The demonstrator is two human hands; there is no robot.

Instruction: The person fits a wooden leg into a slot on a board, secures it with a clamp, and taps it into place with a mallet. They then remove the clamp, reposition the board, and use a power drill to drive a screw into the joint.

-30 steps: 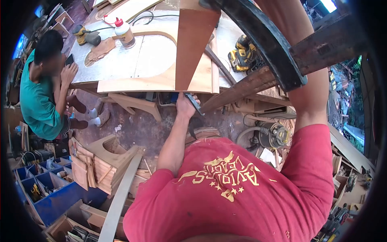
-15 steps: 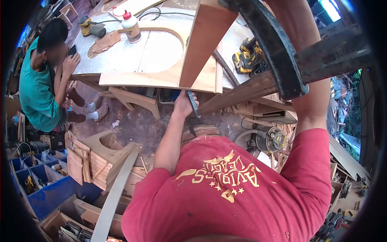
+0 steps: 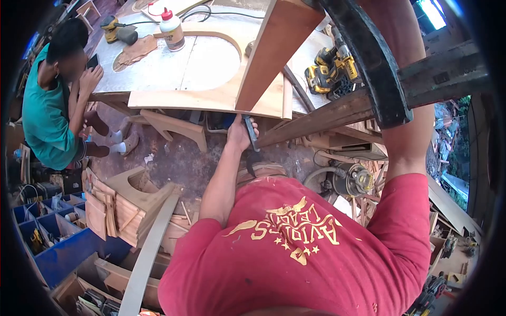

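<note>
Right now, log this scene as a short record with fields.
left hand: closed around a dark tool by the end of a wooden beam
right hand: out of view, arm raised behind a black curved clamp
bench: plywood panel with arch cutout, glue bottle, yellow drill
other person: seated at left, green shirt

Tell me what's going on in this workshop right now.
A person in a red shirt stands at a workbench. Their left hand is closed around a dark tool at the bench edge, just below a tilted wooden board. The right arm reaches up behind a black curved piece, and its hand is out of view. Another person in a teal shirt sits beside the bench. A glue bottle and a yellow drill are on top.
</note>
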